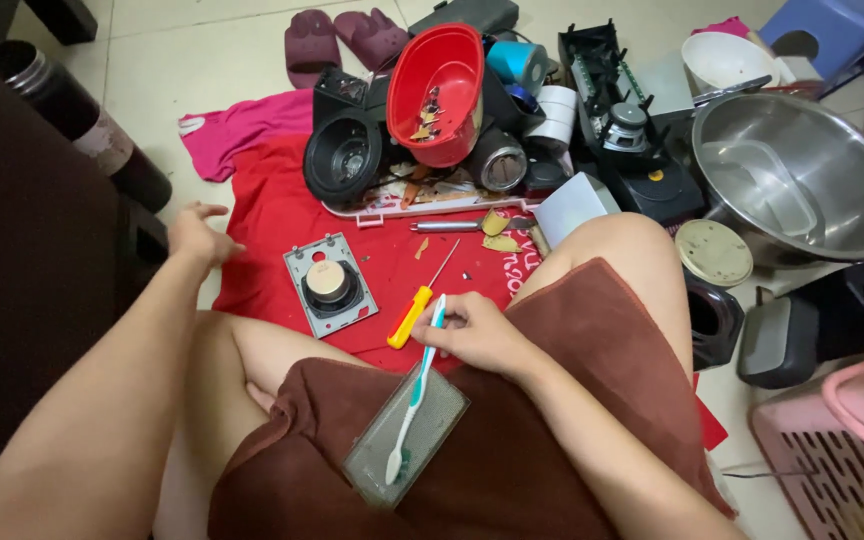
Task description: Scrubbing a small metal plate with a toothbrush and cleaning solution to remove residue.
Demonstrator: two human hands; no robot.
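- Right now the right hand [477,335] is closed around the upper handle of a white-and-teal toothbrush [414,392], fingers curled tight on it.
- The toothbrush runs on a long slant from that hand down and to the left, its bristle head resting low on a grey mesh grille panel [407,435].
- That grille panel lies across the lap on the brown shorts [512,470], its long axis roughly parallel to the brush, so the brushed end sits below and left of the gripping hand.
- The left hand [197,232] is stretched well away to the left, fingers spread apart and holding nothing, hovering near the edge of the red cloth [272,215] beside a dark piece of furniture.
- The right hand is by far the nearer one to the grille; the left is well apart from it.
- Just beyond the right hand, on the red cloth, lies a yellow-handled screwdriver [414,310], tip pointing up and away.
- Left of the screwdriver sits a small speaker driver on a grey plate [330,284].
- Farther out there is a red plastic bowl [437,90] with small bits inside, a black speaker housing [344,155], and a large steel bowl [802,180] to the right.
- A pink basket [842,450] shows at the lower right corner.
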